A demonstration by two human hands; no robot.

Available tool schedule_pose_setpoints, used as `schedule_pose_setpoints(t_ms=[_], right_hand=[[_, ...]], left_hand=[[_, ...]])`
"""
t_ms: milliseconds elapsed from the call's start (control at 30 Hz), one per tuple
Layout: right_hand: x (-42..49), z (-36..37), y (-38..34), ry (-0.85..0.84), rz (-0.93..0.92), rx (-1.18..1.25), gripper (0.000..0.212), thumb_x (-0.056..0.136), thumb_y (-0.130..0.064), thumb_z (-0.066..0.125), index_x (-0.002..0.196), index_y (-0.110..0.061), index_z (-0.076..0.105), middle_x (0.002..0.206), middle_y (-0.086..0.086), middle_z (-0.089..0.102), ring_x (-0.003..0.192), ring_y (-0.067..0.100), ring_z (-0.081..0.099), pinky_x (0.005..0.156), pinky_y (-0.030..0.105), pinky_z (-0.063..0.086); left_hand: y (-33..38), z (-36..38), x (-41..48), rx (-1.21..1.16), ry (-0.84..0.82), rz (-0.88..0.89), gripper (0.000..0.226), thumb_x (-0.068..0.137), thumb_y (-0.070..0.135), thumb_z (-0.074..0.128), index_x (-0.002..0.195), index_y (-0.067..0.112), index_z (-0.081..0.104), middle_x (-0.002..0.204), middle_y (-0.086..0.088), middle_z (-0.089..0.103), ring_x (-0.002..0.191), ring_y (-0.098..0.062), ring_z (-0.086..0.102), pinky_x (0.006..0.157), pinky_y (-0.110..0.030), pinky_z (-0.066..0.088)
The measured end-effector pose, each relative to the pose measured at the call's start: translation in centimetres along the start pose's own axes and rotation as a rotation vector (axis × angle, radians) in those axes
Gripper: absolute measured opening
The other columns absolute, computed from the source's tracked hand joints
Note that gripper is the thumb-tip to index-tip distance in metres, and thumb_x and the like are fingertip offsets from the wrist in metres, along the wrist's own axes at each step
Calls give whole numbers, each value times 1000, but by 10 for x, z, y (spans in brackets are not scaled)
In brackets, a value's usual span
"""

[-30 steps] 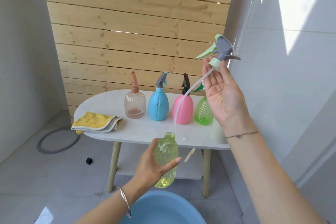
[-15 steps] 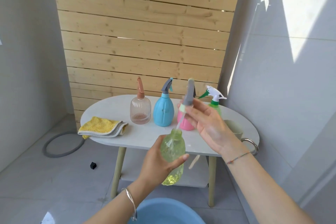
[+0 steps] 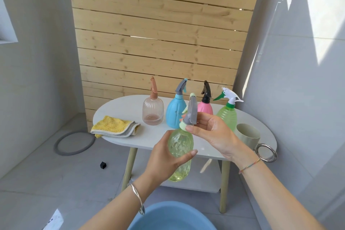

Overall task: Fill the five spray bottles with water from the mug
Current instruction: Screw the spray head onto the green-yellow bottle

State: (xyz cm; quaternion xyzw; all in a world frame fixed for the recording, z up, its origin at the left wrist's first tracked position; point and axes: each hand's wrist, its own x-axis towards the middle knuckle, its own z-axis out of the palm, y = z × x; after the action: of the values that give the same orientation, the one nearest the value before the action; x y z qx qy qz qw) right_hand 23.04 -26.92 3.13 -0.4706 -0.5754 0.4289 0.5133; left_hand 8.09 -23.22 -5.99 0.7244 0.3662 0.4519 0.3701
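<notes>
Over a round blue plastic basin (image 3: pixel 171 217), a translucent yellow-green plastic bottle (image 3: pixel 180 144) is gripped by the left hand (image 3: pixel 164 160), and its grey trigger head (image 3: pixel 192 111) is pinched by the right hand (image 3: pixel 211 132), apparently for capping. Beyond, a matte cream mug (image 3: pixel 247 133) stands on the white oval table (image 3: pixel 119 106); the ribbed clear-pink bottle (image 3: pixel 153 110) looks nearly empty, so most filling seems left.

Left hand (image 3: pixel 166 158), forearm entering from 7 o'clock, fingers curled round yellow bottle (image 3: pixel 180 142), thumb across front. Right hand (image 3: pixel 212 132) at its 2 o'clock, forearm from 5 o'clock, thumb and fingers pinching spray head (image 3: pixel 192 112).
</notes>
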Motion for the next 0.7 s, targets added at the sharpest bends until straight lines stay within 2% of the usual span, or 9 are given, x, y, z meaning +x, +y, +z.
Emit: schedule_pose_setpoints(t_ms=[200,333,467,600,700], right_hand=[[-5,-8,-5,-71,16,-100,27,83,-1,67,108,-11,67,102,-6,73,96,5,68,80,13,50],[-8,-14,-11,-122,27,-148,28,83,-1,67,109,-13,67,101,-7,73,96,4,68,78,12,50],[-7,-14,-12,-77,-6,-207,28,79,-2,73,105,-9,69,99,4,73,89,8,70,77,15,52],[-6,-5,-7,44,-48,-214,25,71,-4,80,89,-13,66,79,-3,70,71,4,67,69,16,52],[-4,3,-1,162,-67,-220,27,68,-12,84,85,-13,63,77,-1,66,65,2,63,65,16,52]], left_hand=[[0,1,-2,-8,-56,4,54,71,50,82,115,38,53,109,27,64,108,8,56,87,-3,37],[3,2,-2,-23,-91,19,57,68,63,77,114,39,54,110,25,64,109,6,56,89,-4,38],[3,5,-2,-25,-96,32,64,66,66,72,118,30,57,111,20,65,110,3,57,92,-10,41],[5,6,-1,4,-60,23,59,65,66,71,113,38,53,110,24,64,109,8,56,88,-3,36],[5,6,2,21,-40,22,55,71,55,79,115,40,50,110,29,61,110,16,52,87,0,34]])
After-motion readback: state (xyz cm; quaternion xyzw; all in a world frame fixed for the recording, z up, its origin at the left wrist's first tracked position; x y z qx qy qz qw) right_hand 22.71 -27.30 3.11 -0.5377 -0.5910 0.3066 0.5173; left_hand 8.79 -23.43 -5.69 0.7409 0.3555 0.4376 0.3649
